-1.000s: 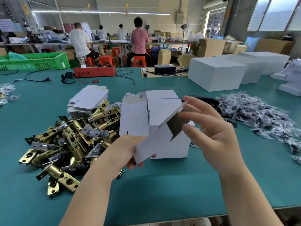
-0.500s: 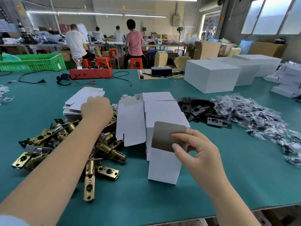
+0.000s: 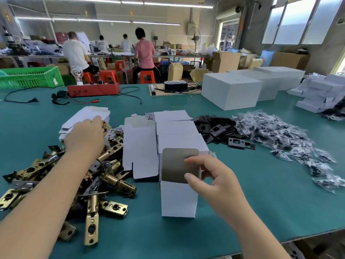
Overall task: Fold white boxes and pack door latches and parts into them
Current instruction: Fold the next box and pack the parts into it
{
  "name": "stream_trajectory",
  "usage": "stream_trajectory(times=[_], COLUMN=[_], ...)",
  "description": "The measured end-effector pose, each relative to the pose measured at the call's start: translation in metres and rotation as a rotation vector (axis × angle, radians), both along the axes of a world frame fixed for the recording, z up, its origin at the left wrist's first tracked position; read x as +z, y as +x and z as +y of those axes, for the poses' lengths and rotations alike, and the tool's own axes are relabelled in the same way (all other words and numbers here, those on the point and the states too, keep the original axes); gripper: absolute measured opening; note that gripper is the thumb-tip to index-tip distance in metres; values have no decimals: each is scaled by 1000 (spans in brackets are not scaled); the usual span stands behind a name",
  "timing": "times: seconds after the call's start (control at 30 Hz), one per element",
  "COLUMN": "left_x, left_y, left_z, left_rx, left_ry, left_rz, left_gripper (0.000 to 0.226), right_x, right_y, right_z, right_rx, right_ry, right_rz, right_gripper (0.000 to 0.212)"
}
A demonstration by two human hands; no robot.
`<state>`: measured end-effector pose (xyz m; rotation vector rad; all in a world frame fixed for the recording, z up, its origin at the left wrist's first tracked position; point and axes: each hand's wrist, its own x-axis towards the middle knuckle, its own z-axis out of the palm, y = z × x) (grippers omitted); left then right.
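An upright white box [image 3: 178,199] stands on the green table [image 3: 242,212], its top flap raised and showing its grey inner side. My right hand [image 3: 214,180] pinches that flap between thumb and forefinger. My left hand [image 3: 85,135] reaches across the pile of brass door latches [image 3: 110,178], its fingertips at the far edge of the pile beside the stack of flat white box blanks [image 3: 84,114]. Its fingers are hidden behind the back of the hand. Behind the upright box lie folded white boxes [image 3: 175,128] in a row and an unfolded blank [image 3: 140,146].
Black strike plates [image 3: 214,128] and bagged small parts [image 3: 280,135] are heaped at the right. Large white cartons [image 3: 231,90] and stacked small boxes [image 3: 321,94] stand behind them. A red tester box [image 3: 93,89] and a green crate [image 3: 29,77] are at the far left. People sit at a back bench.
My left hand let go of the box and moved left over the latch pile, then farther towards the flat blanks. My right hand set the box upright on the table and keeps its flap.
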<state>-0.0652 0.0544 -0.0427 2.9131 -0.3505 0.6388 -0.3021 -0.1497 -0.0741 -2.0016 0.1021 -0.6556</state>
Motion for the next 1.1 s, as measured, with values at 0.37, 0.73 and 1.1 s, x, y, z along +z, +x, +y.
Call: stream_trajectory(times=[0.37, 0.73, 1.1], left_x=[57, 8, -6], left_y=[-142, -173, -179], left_z=[-15, -55, -65], left_rx=[-554, -662, -703], left_ry=[-977, -910, -858], left_rz=[-9, -21, -64], left_gripper=[21, 26, 32], right_x=[12, 4, 0], right_y=[14, 11, 12], right_z=[23, 9, 2], right_rx=[56, 81, 127], right_ry=[-20, 91, 180], right_rz=[7, 40, 20], right_gripper=[34, 46, 40])
